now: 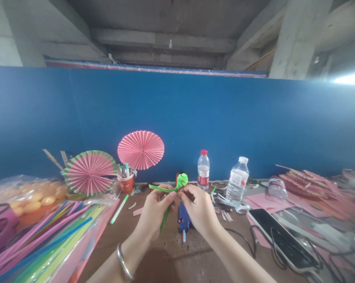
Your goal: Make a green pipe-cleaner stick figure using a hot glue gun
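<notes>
Head view: a green coiled piece (182,180) between two pinches

I see the piece raised above the middle of the table (148,261), short of the far edge, rounded head up, one strip pointing left and another hanging below. The left hand (158,204) pinches the strips under the head between thumb and finger; the right hand (198,204) pinches just beside it. I read this paired grip as steadying the joint while leaving the coil uncovered. Below the hands lies a blue tool (183,220), perhaps a glue gun, partly hidden and probably placed for easy reach.

Along the far edge stand a red-capped bottle (203,173) and a white-capped bottle (238,181), seemingly out of the way. Farther left, a cup of pens (126,184) sits near two pleated fans, pink (140,149) and green-rimmed (90,173), faces toward me, perhaps so the folds stay uncrushed. Coloured strips (52,245) fill the near left corner; a phone (283,239) lies towards the right edge.
</notes>
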Motion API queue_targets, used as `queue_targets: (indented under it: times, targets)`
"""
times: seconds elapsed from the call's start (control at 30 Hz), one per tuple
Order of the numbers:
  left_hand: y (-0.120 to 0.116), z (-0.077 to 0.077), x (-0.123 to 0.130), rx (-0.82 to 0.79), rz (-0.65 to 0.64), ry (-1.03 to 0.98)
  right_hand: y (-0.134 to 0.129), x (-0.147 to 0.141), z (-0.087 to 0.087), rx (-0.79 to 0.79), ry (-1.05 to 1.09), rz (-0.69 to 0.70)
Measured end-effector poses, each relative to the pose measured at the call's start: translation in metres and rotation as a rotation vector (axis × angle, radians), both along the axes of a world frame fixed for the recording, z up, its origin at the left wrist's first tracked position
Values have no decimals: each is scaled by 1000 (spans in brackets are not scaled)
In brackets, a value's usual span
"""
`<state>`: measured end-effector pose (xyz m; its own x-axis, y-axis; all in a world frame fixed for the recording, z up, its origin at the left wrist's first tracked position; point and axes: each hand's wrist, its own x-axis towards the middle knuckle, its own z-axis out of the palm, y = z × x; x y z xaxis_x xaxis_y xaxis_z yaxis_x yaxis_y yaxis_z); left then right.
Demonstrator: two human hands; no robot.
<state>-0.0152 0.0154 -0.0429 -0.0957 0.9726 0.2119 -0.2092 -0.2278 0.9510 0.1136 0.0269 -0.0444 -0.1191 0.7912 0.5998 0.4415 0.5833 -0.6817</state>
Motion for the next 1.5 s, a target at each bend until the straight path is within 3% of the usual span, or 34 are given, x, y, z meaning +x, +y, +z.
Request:
queue_targets:
  times: [0.4,0.67,0.83,0.97,1.17,1.5]
  targets:
    - [0,-4,0,-18,84,55,2,0,-3,87,56,50]
    - [-2,-5,5,-24,85,-55,5,0,-11,311,-66,-74]
    - [-5,-5,9,-24,88,-129,4,-1,-13,369,-98,-158]
    - [-7,-6,12,-12,45,-178,4,-1,-12,403,-119,-147]
    - [-9,-8,13,-46,18,-261,3,-2,-14,396,-97,-119]
    - [-5,-10,12,-2,-17,-208,6,1,-11,355,-67,-93]
